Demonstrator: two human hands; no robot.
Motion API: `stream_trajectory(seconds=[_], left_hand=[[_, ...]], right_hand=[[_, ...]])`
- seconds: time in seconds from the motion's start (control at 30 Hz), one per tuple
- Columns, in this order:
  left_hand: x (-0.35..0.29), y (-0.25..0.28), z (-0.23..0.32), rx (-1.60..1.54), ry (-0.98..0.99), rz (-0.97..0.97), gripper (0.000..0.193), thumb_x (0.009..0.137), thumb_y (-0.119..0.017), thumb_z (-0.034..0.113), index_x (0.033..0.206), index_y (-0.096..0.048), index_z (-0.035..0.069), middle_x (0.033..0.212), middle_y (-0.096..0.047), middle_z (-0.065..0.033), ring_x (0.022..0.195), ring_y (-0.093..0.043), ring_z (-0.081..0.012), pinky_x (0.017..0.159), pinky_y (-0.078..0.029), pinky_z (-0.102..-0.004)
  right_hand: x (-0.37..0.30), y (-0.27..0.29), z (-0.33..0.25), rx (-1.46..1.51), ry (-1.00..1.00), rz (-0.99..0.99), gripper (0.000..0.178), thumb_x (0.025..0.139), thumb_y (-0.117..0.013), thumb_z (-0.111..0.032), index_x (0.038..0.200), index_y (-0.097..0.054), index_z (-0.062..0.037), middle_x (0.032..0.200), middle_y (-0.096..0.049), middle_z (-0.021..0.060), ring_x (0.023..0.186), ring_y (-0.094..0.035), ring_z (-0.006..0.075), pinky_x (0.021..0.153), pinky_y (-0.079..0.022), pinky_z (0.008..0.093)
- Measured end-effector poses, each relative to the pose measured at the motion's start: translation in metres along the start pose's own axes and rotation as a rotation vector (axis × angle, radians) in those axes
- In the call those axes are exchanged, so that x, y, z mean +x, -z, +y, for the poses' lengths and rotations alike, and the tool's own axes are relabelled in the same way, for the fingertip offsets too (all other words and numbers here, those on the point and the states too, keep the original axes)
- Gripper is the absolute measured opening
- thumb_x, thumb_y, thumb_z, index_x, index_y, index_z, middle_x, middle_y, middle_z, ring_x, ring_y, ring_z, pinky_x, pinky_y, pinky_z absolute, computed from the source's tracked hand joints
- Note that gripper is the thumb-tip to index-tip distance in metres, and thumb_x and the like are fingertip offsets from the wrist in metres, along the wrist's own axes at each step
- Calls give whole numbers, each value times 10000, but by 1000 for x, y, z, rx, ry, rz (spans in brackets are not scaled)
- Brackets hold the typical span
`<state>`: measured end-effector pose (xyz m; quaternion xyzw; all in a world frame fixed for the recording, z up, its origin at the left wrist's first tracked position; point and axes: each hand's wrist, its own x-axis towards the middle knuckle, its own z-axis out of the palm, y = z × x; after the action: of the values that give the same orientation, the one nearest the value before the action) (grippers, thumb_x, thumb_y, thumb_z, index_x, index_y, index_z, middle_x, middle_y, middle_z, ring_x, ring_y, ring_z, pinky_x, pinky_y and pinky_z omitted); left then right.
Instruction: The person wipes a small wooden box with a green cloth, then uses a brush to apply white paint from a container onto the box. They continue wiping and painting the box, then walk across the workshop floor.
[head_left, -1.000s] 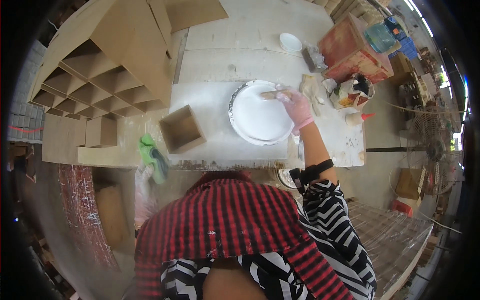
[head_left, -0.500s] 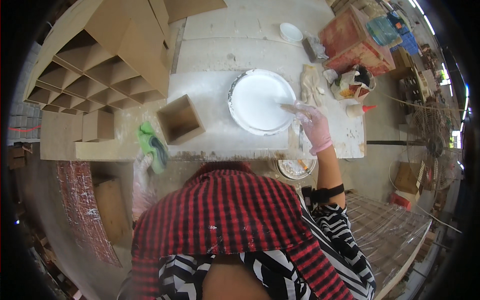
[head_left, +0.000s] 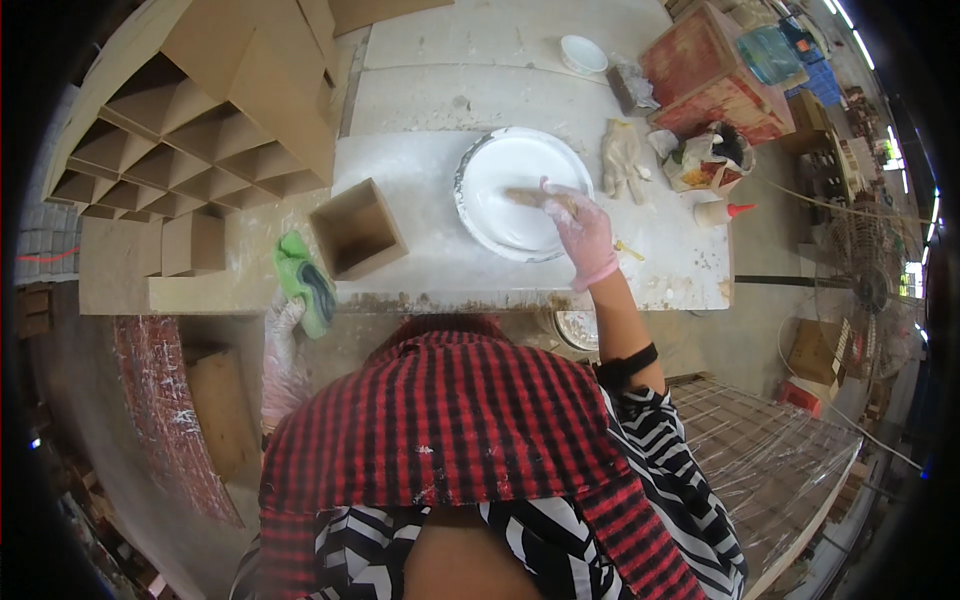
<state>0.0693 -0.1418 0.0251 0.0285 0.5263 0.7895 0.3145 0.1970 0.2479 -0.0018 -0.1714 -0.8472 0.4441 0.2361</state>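
Grip of the right hand (head_left: 583, 232), closed around a brown tool (head_left: 522, 196) whose long axis I see, by remote view, running left over the white-filled basin (head_left: 464, 214) on the surface (head_left: 665, 270), lies nearer that basin than the left hand (head_left: 284, 318), wrapped round a green bundle (head_left: 296, 265).

Held tool (head_left: 524, 197): tip unclear; lower bucket (head_left: 576, 330) partly hidden.

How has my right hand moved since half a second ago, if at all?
Yes, your right hand has moved left, toward the middle of the large white basin.
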Motion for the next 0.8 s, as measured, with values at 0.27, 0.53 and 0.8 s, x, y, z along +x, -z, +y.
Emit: stream_trajectory(seconds=[0.27, 0.53, 0.8], left_hand=[[-10, 1, 3, -3, -14, 74, 498, 818, -602, 192, 1241, -426, -3, 1166, -528, -113, 1080, -520, -237, 946, -406, -358], [-6, 13, -5, 28, -34, 99, 465, 823, -595, 203, 1217, -455, 2, 1124, -555, -115, 1040, -541, -229, 927, -416, -349], [-5, -2, 0, 7, -29, 124, 478, 790, -625, 198, 1196, -487, -14, 1075, -579, -110, 970, -569, -209, 862, -452, -324]], right_hand=[[29, 16, 16, -240, 125, 35, 220, 807, -619, -167, 1008, -598, -80, 924, -633, 126, 834, -611, 297, 711, -488, 337], [-11, 43, 0, -395, 116, -71, 230, 779, -630, -113, 1007, -607, -102, 911, -620, 117, 822, -603, 294, 720, -492, 341], [-37, 35, -22, -158, 85, -87, 230, 783, -632, -97, 1012, -614, -92, 948, -635, 119, 865, -615, 276, 752, -488, 316]])
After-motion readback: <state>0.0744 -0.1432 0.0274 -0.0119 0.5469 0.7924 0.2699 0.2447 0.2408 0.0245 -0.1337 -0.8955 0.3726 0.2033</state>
